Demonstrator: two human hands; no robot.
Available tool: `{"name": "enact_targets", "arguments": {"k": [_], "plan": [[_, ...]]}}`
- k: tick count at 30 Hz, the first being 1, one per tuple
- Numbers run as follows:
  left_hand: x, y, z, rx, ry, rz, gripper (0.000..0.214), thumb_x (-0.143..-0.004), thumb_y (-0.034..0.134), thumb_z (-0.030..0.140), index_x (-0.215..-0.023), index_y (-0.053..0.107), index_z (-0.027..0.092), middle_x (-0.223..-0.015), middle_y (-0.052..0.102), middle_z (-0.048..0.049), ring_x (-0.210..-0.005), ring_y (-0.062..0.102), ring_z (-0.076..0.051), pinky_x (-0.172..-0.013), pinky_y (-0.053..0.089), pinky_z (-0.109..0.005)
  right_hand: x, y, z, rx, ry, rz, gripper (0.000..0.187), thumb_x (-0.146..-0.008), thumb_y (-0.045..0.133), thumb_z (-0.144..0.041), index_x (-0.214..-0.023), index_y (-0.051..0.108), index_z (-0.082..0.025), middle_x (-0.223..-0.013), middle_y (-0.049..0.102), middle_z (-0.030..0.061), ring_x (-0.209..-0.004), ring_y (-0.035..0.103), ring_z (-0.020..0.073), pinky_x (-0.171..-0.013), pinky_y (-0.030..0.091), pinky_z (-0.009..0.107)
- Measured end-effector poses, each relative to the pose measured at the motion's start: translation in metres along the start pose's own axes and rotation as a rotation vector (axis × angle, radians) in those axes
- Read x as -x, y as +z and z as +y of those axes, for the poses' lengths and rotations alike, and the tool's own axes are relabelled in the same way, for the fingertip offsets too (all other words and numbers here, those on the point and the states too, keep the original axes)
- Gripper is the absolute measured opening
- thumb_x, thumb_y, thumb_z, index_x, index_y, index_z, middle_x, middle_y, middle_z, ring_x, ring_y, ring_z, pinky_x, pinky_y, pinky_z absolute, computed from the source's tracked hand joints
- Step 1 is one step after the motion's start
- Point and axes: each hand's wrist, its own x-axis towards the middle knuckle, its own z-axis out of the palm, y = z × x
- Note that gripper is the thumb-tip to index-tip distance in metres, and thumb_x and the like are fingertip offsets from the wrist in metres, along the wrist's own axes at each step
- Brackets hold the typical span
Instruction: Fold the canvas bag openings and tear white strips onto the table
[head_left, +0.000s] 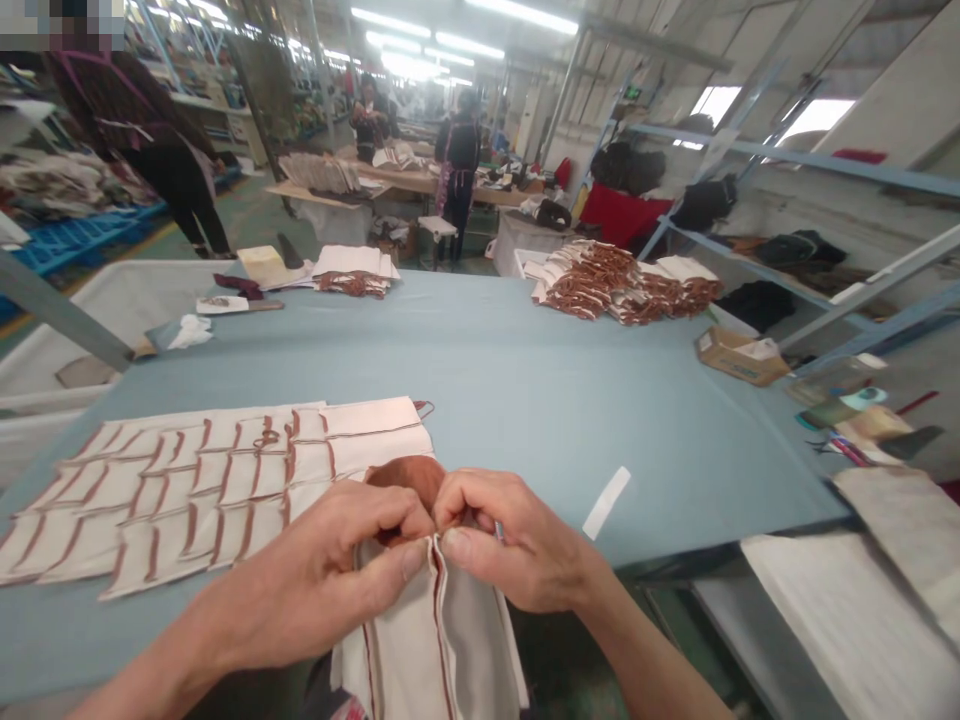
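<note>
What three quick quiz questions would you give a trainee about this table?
1. True or false: the left hand and the right hand both pinch the cream fabric.
2. Which lies nearer the right hand: A, the white strip, or B, the cardboard box?
3. What colour is the top of the table?

Key: 1 true; 2 A; 3 pale blue-grey.

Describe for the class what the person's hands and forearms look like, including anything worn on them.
The left hand and right hand are bare: no gloves, rings or watch show. The left forearm and right forearm are bare too, with no sleeve in view.
</note>
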Motion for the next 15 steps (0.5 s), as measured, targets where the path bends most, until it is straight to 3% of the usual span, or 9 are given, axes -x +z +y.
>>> {"name": "enact_targets", "arguments": {"k": [4,10,15], "plan": [[0.0018,0.0015,0.0057,0.051,-0.023,-0.011,0.027,-0.095,0.049,0.025,-0.071,0.059,0.020,-0.065,0.054,0.0061,-0.061,0.052,-0.010,-0.059,0.039,-0.020,0.0008,0.0000,-0.0042,0.011,-0.063,0.024,0.023,-0.086,0.074,-0.038,-0.084,0.056,-0.023,-0.079,0.059,-0.0048,-0.067,0.049,0.0120,-0.072,0.043,0.026],[0.0018,0.0061,0.0079,0.206,-0.044,0.010,0.031,-0.097,0.051,0.029,-0.067,0.054,0.021,-0.060,0.041,0.0079,-0.054,0.040,-0.009,-0.050,0.031,-0.021,-0.0013,-0.0014,-0.0054,-0.032,-0.042,-0.009,0.015,-0.089,0.068,-0.030,-0.083,0.056,-0.023,-0.078,0.061,-0.0041,-0.068,0.052,0.0116,-0.068,0.044,0.024],[0.0090,0.0075,0.0029,0.205,-0.081,0.029,0.035,-0.103,0.049,0.031,-0.071,0.057,0.020,-0.065,0.047,0.0065,-0.060,0.046,-0.010,-0.057,0.036,-0.022,-0.0025,0.0040,-0.0059,0.033,-0.055,0.039,0.011,-0.087,0.067,-0.027,-0.081,0.058,-0.023,-0.076,0.062,-0.0038,-0.067,0.054,0.0119,-0.068,0.045,0.024]]}}
